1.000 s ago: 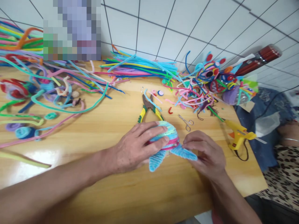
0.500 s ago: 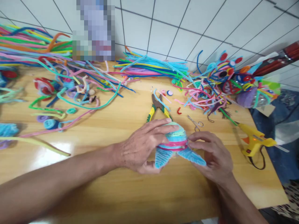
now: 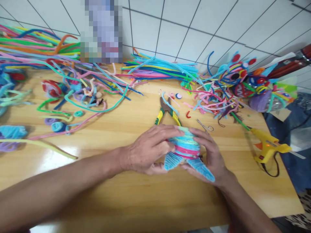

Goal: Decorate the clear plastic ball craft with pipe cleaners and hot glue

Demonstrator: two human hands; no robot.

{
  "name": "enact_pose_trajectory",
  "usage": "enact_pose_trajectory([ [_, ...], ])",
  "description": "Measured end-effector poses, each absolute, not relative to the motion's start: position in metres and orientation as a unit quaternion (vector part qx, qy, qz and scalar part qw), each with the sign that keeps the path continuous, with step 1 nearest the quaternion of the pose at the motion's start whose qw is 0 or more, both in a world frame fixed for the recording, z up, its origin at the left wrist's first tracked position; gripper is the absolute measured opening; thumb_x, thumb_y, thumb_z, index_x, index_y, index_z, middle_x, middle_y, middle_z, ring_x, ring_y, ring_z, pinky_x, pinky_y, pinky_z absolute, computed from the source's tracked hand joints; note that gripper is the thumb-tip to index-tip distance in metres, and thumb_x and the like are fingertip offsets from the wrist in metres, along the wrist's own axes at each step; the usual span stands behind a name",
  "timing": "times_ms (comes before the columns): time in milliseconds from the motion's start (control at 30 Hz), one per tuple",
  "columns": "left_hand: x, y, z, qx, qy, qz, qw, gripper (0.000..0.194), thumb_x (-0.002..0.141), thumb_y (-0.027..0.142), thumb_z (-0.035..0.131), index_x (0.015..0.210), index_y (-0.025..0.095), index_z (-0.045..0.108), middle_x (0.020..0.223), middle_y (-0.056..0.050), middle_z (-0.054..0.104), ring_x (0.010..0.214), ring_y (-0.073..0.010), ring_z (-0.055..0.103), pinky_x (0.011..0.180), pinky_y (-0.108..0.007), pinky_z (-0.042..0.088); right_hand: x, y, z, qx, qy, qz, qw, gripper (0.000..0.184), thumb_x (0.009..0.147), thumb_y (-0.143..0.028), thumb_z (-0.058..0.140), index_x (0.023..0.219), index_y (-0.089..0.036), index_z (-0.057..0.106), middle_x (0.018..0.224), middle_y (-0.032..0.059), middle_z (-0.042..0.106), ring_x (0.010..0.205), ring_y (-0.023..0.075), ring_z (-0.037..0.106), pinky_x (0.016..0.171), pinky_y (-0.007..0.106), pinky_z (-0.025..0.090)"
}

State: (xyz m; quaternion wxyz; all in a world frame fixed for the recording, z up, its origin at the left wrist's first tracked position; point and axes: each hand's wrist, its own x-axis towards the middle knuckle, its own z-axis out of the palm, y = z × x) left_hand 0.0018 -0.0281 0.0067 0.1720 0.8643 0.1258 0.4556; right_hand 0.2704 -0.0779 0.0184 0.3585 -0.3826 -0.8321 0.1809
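Between my hands is a rounded pipe-cleaner craft figure [image 3: 186, 145], striped in pale green, light blue and pink, with two pointed blue flaps at its near end. My left hand [image 3: 153, 149] grips its left side, fingers over the top and thumb near the left flap. Around the right side curls my right hand [image 3: 211, 152], its fingertips on the upper surface and its palm side beneath the right flap. Just beyond the figure lie pliers [image 3: 166, 111] with yellow and green handles, spread apart. Small scissors [image 3: 205, 126] rest beyond my right hand.
A yellow glue gun [image 3: 267, 145] lies at the right with its cord. Pipe-cleaner bundles [image 3: 162, 68] line the tiled wall. Loose pieces [image 3: 213, 100] and decorated bottles [image 3: 262, 94] stand at the back right. Coils [image 3: 58, 127] and more pipe cleaners cover the table's left.
My right hand has moved from the figure's right edge to wrap around its side and top. The figure has turned slightly. The view has shifted a little.
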Motion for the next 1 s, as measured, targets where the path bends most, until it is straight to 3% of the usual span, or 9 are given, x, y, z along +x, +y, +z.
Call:
enact_pose_trajectory([
  [133,-0.003,-0.0291,0.0082,0.87,0.155,0.449,0.131,0.023,0.1,0.041,0.059,0.105,0.018,0.061,0.106,-0.012,0.073,0.093,-0.0221,0.068,0.08,-0.038,0.056,0.2721,-0.0775,0.0172,-0.394,-0.826,0.168,0.368,0.088,0.073,-0.034,0.095,0.149,-0.03,0.051,0.15,0.0171,0.062,0.137,0.0378,0.064,0.107,0.059,0.059],
  [267,-0.003,-0.0279,0.0099,0.868,0.155,0.454,0.13,0.019,0.1,0.037,0.061,0.103,0.019,0.062,0.095,-0.008,0.072,0.082,-0.0198,0.064,0.073,-0.035,0.05,0.2715,-0.0777,0.0169,-0.399,-0.822,0.163,0.371,0.086,0.073,-0.038,0.095,0.147,-0.03,0.052,0.148,0.0169,0.064,0.134,0.0378,0.066,0.105,0.059,0.06],
  [600,-0.0015,-0.0248,0.008,0.863,0.148,0.463,0.139,0.013,0.102,0.031,0.062,0.097,0.018,0.062,0.081,-0.004,0.07,0.071,-0.017,0.064,0.066,-0.034,0.044,0.2705,-0.078,0.0174,-0.403,-0.821,0.163,0.371,0.081,0.077,-0.038,0.093,0.147,-0.028,0.053,0.146,0.0171,0.064,0.133,0.0358,0.067,0.106,0.056,0.06],
  [1000,-0.0014,-0.0248,0.0084,0.864,0.147,0.459,0.143,0.02,0.105,0.035,0.059,0.097,0.017,0.063,0.083,-0.007,0.073,0.071,-0.0178,0.065,0.065,-0.034,0.046,0.2695,-0.0785,0.0153,-0.404,-0.812,0.18,0.379,0.084,0.076,-0.033,0.093,0.149,-0.027,0.052,0.149,0.0174,0.062,0.137,0.0363,0.063,0.11,0.056,0.057],
])
